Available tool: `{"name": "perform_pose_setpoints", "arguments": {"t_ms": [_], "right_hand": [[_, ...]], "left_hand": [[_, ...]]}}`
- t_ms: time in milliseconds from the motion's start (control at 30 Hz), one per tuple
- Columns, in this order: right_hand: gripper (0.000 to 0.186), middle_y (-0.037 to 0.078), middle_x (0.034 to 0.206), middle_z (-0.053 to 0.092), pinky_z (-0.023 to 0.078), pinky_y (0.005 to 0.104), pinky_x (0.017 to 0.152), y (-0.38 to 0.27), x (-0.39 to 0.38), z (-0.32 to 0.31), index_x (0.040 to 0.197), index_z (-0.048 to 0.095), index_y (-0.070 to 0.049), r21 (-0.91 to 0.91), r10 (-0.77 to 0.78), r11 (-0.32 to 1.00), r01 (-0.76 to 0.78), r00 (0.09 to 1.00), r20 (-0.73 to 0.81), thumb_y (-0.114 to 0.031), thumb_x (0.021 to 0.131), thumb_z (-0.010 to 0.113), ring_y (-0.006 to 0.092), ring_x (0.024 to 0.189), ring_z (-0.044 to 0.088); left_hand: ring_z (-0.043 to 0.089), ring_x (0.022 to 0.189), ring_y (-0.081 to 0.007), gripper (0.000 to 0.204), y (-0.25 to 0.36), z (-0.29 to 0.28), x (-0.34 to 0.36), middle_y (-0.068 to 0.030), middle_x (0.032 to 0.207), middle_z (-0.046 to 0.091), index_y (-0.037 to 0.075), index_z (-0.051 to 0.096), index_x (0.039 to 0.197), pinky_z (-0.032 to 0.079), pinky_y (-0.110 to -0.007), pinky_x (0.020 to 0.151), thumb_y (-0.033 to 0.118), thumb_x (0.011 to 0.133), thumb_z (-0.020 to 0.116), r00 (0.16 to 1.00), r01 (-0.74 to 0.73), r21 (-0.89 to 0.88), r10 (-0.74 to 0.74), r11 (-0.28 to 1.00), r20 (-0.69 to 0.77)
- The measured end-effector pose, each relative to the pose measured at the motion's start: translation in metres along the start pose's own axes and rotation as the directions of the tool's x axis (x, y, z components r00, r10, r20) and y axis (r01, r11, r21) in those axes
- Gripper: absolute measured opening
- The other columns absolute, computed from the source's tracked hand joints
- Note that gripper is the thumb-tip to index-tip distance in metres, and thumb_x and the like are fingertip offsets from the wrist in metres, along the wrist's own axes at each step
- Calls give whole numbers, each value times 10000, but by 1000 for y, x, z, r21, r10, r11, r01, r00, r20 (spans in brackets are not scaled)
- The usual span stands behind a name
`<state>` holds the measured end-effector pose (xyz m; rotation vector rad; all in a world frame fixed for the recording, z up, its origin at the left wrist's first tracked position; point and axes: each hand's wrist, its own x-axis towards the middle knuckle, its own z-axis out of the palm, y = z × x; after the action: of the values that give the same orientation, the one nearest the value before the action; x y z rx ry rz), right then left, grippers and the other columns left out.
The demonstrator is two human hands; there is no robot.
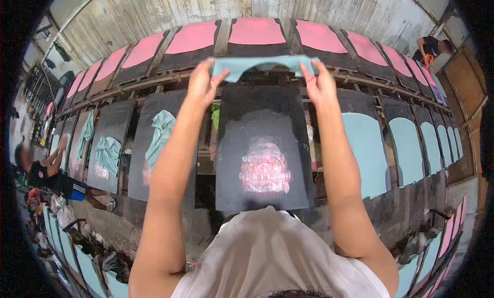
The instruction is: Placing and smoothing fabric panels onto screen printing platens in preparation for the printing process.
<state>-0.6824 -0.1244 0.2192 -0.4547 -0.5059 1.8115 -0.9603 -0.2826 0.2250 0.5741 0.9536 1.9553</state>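
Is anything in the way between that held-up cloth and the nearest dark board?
Nothing visible stands between the pale teal, curved-edged fabric piece in the left grip and right grip and the flat black rectangular board.

Mod. light, wall point(180, 20) brightish; dk gaps betw. boards point(242, 123); strong fisheye bend, noisy blk corners.

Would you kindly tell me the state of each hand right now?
Left hand: closed, pinching the left end of a pale teal fabric panel.
Right hand: closed, pinching its right end.
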Motion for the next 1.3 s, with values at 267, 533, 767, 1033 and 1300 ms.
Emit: {"name": "perform_pose_setpoints", "arguments": {"t_ms": [267,533,767,1033,1300], "right_hand": [[228,157,1192,555,554,443,917,108,-63,-165,1162,496,60,-20,72,996,-81,954,-292,-6,944,486,287,1086,571],[289,213,1124,448,536,513,952,126,-131,-218,1200,428,81,0,137,987,-160,846,-515,29,927,510,285,1001,558],[456,207,1209,417,518,458,997,118,-160,-226,1380,301,77,41,235,969,-245,850,-471,-52,978,474,218,967,548],[228,175,1167,529,519,501,973,105,-207,-234,1156,469,41,253,318,941,-222,837,-446,-58,960,531,268,1060,575],[184,138,1130,596,501,524,983,103,-252,-241,1108,515,15,341,354,913,-225,853,-385,-41,940,565,261,1053,590]], "left_hand": [[562,1040,-261,238,-165,-105,-76,-172,1158,535,-59,493,1172,583,-402,886,64,968,485,897,269,-263,-340,927,-283],[541,1031,-253,378,-208,-127,-147,-180,1228,447,-86,398,1319,554,-420,947,57,976,468,842,279,-270,-370,922,-392],[557,948,-243,288,-209,-125,-193,-132,1043,465,-83,441,1239,543,-450,962,57,988,425,829,259,-289,-366,922,-424],[574,1070,-256,258,-202,-104,-245,-159,1183,526,-78,444,1191,545,-414,964,99,1008,410,848,234,-327,-356,916,-392],[548,1155,-277,311,-195,-101,-295,-159,1248,522,-53,383,1283,512,-416,1010,119,1024,369,828,246,-356,-386,902,-406]]}}
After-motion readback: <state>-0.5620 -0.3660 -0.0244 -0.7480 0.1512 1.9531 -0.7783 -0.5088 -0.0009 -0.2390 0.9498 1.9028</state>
